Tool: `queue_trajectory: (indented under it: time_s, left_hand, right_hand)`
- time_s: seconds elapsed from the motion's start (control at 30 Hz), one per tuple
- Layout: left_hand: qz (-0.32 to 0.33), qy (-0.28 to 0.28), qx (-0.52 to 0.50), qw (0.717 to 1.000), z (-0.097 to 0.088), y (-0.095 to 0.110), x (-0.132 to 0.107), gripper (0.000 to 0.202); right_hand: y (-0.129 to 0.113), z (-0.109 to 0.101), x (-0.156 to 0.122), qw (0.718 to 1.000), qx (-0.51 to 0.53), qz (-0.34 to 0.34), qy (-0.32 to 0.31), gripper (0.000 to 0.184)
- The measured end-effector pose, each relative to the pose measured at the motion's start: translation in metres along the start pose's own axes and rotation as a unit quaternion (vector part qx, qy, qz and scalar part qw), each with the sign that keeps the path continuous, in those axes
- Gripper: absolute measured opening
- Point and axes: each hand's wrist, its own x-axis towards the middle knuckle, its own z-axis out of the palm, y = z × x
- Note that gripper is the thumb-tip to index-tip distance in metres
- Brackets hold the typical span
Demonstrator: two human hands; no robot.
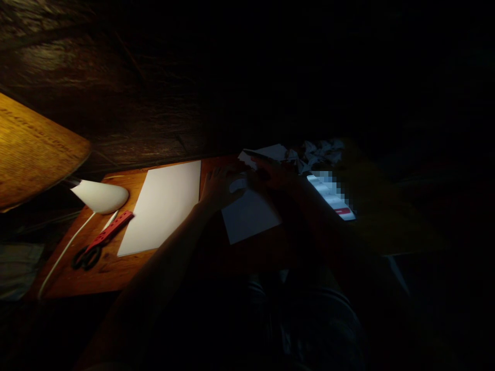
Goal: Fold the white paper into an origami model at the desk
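Note:
A white sheet of paper (252,219) lies on the wooden table in front of me, dimly lit. My left hand (221,186) rests at its left side, the thumb spread away from the fingers over the paper. At the upper right of the sheet is my right hand (273,174), bent over the paper near a raised white piece (247,158). Its fingers are too dark to tell whether they grip the paper. Left of my hands lies a stack of white paper (164,208).
A lamp (100,197) with a yellowish shade (38,152) stands at the left. Near it lie scissors (110,231) with black handles and a red patterned cover. A lit phone (328,193) and several crumpled or folded paper pieces (319,153) lie to the right.

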Motion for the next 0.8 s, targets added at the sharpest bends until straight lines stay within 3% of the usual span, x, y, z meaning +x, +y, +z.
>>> queue_trajectory:
  time_s: [0.27,0.57,0.7,0.8]
  left_hand:
    - [-0.024,0.016,-0.005,1.000,0.000,-0.002,0.000,0.058]
    - [-0.012,0.013,-0.020,1.000,0.005,-0.006,0.000,0.057]
    - [-0.010,0.007,-0.021,1.000,0.012,-0.011,0.001,0.063]
    - [-0.023,0.014,-0.033,0.999,0.014,-0.014,0.001,0.058]
  right_hand:
    - [0.005,-0.011,-0.003,0.997,0.021,-0.010,-0.075,0.104]
    - [0.007,-0.016,-0.006,0.996,0.034,-0.016,-0.077,0.099]
    - [-0.003,-0.017,-0.008,0.998,0.011,0.008,-0.061,0.087]
    - [-0.021,-0.014,-0.011,0.999,0.007,0.047,-0.004,0.063]
